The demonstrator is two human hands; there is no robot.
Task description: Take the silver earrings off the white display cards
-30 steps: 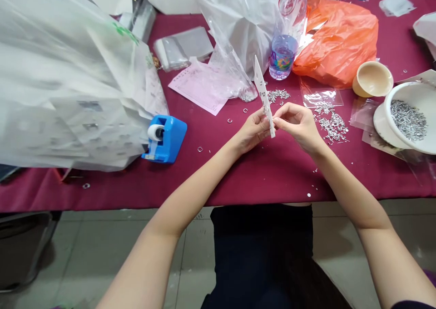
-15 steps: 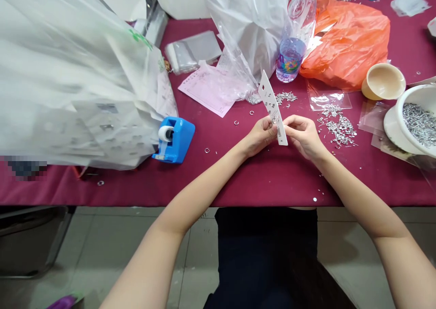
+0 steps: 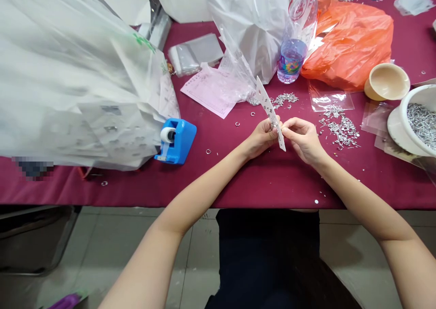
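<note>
A white earring card (image 3: 266, 101) with small metal pieces on its face stands steeply tilted above the table. My left hand (image 3: 265, 134) is closed on its lower part, thumb on the near face. On the other side of the card, my right hand (image 3: 302, 139) pinches at its back, fingertips together; whatever they hold is too small to make out. Beyond the card lies a small heap of silvery metal bits (image 3: 285, 99). A larger scatter of silvery earring parts (image 3: 343, 129) spreads to the right of my right hand.
A blue tape dispenser (image 3: 182, 141) and a big plastic bag (image 3: 85, 86) stand left. Behind are a pink slip (image 3: 207, 93), a water bottle (image 3: 292, 57) and an orange bag (image 3: 354, 46). At right sit a beige cup (image 3: 386, 82) and a white bowl (image 3: 397, 123) of metal pieces.
The card has turned more edge-on, and its top has swung slightly left and down. Both hands keep their places at it. The whole view has shifted a little.
</note>
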